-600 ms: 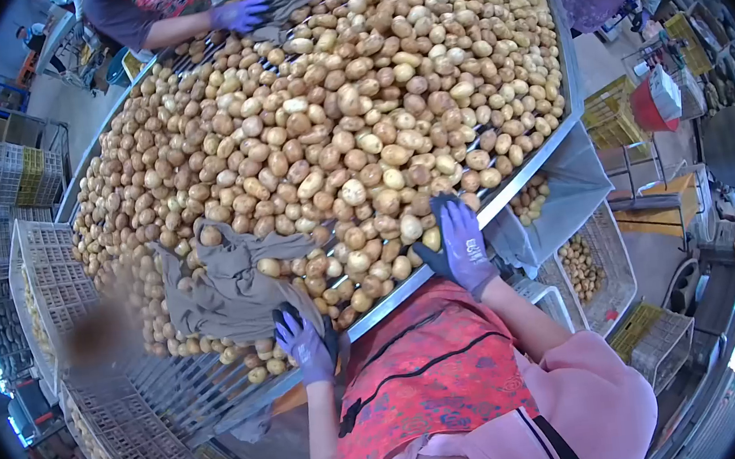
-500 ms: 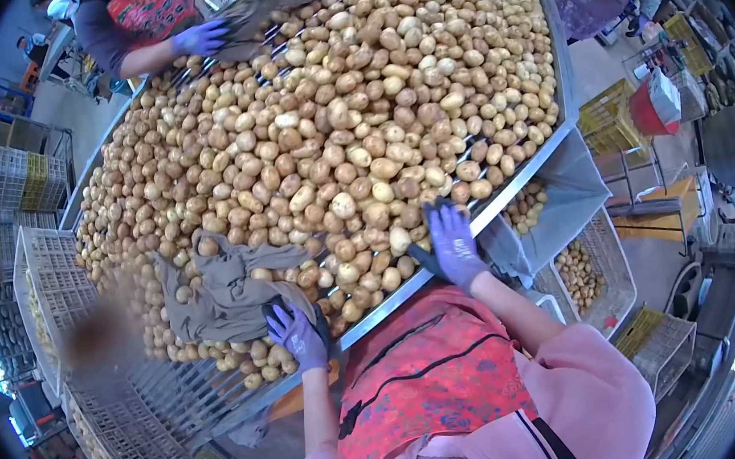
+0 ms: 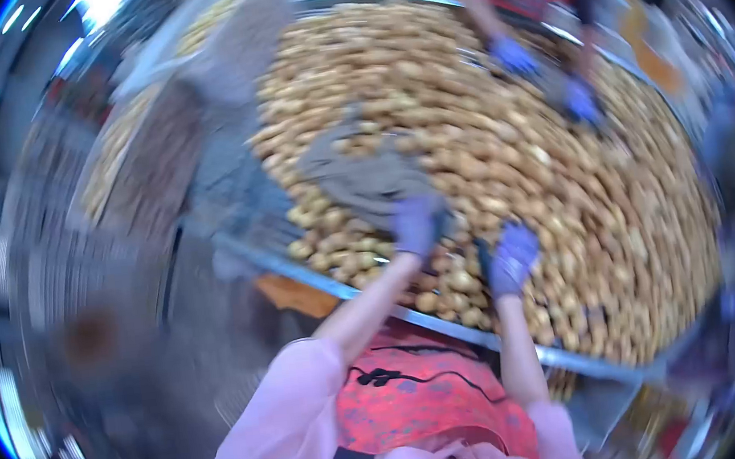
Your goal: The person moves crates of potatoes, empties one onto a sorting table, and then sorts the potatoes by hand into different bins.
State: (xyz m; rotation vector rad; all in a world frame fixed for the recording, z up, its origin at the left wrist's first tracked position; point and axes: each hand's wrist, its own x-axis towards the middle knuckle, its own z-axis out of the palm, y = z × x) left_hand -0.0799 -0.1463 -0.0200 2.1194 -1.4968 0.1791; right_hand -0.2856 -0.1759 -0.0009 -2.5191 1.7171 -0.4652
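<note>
My left hand, in a purple glove with a dark palm, grips the near edge of a crumpled grey cloth. The cloth lies over a broad heap of small potatoes, and motion blurs my fingertips. To its right, my right hand, gloved alike, rests on the potatoes near the front edge. Its thumb stands apart from the fingers, and I see nothing held in it. Beneath the heap is a sorting table with a metal rim.
Across the table, a co-worker's purple-gloved hands work at a dark cloth among the potatoes. Crates holding potatoes stand at the left. An orange piece sits beside the front rim. The surroundings are smeared by motion.
My view has swung to the left, so the table appears turned. My right hand has moved in from the front rim, closer to my left hand, which stays at the cloth.
</note>
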